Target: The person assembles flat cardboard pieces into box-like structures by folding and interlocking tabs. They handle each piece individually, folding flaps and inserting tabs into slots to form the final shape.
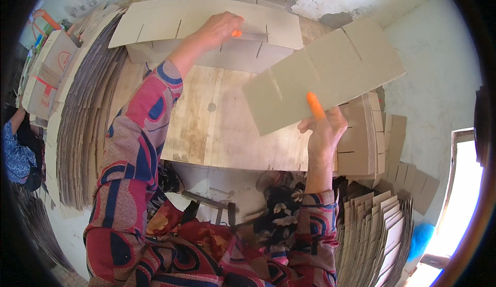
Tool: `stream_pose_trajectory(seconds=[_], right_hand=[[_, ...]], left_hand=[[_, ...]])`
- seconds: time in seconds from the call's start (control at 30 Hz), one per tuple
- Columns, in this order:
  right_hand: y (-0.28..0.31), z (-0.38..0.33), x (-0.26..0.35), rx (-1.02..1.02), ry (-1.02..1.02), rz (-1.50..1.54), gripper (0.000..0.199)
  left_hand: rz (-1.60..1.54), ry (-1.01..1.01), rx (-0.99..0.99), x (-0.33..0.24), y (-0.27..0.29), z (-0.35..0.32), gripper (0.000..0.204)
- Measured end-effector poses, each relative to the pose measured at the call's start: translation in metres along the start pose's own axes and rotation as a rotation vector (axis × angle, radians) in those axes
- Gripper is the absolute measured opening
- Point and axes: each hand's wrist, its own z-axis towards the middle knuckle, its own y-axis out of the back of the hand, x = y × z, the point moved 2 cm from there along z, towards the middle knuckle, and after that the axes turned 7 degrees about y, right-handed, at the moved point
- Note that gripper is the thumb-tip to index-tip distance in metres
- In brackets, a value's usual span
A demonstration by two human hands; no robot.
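Note:
My right hand [326, 127] grips a slotted grey-brown cardboard sheet [330, 67] by its near edge, holding it tilted above the right side of the wooden board. An orange finger cover [315, 105] on that hand presses on the sheet's face. Stretched to the far side, my left hand [219, 30] has its fingers curled in at a long slotted cardboard piece [160, 24], and another orange cover [236, 33] shows at its fingertips. Below that piece a second cardboard face [191, 56] stands at the back of the board. The left fingers' undersides are hidden.
A wooden board [206, 116] lies before me. Tall cardboard stacks [85, 116] rise at the left, beside a carton [49, 73]. More slotted sheets [369, 230] stand at the lower right, near a cardboard stack [359, 142]. Another person's sleeve [20, 145] shows far left.

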Motion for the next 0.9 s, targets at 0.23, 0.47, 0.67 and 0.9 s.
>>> stream_pose_trajectory(seconds=[0.23, 0.47, 0.67, 0.9], right_hand=[[0.0, -0.002, 0.001, -0.039, 0.068, -0.054, 0.018], [-0.001, -0.004, 0.002, -0.041, 0.132, -0.083, 0.02], [-0.005, -0.007, -0.004, -0.054, 0.151, -0.114, 0.009], [-0.008, -0.009, 0.003, 0.036, 0.154, -0.2, 0.017]], left_hand=[[0.268, -0.281, -0.191, -0.03, 0.018, -0.019, 0.041], [0.499, -0.43, -0.089, -0.078, 0.027, -0.049, 0.045], [0.472, -0.476, -0.147, -0.093, 0.028, -0.073, 0.03], [0.458, -0.402, -0.065, -0.093, 0.029, -0.083, 0.043]])
